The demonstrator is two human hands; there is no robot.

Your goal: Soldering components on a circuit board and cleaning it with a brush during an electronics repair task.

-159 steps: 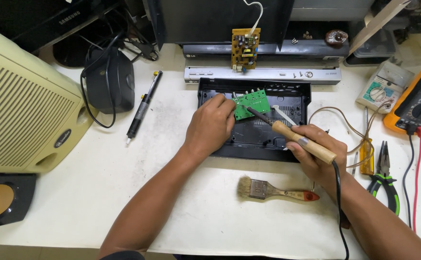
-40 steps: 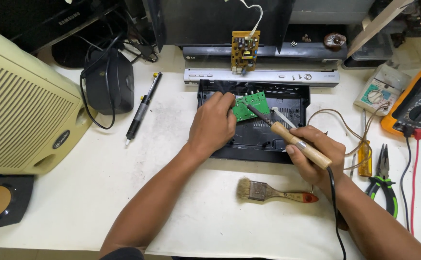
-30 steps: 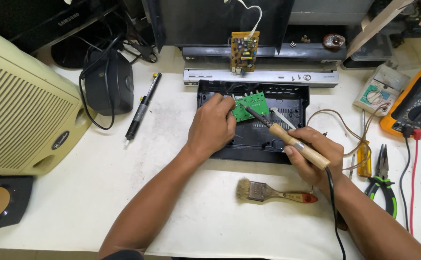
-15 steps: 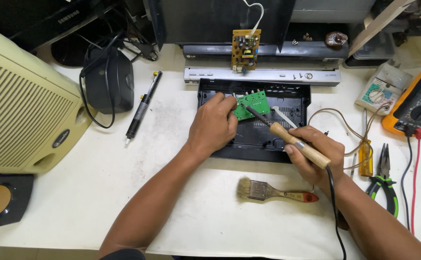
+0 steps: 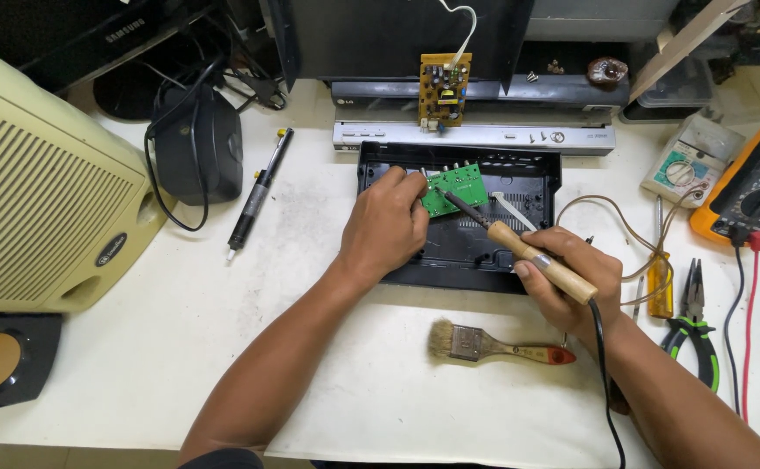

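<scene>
Open bench (image 5: 336, 382): a broad bare stretch between my forearms and out to my left, passable.
Left flank: cream speaker cabinet (image 5: 41, 191) and black adapter (image 5: 199, 143), with a desoldering pump (image 5: 256, 195) lying between them and the black casing (image 5: 462, 252).
Near side: paintbrush (image 5: 497, 345) lies just below the casing.
Right flank: pliers (image 5: 693, 334), screwdriver (image 5: 658, 282), looped wires and an orange multimeter (image 5: 758, 191) crowd it.
Far side: stacked players (image 5: 484, 130) wall it off.

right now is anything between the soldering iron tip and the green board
Nothing visible. The soldering iron in the right hand reaches the green circuit board unobstructed; the left hand touches the board's left edge, beside the tip.
</scene>
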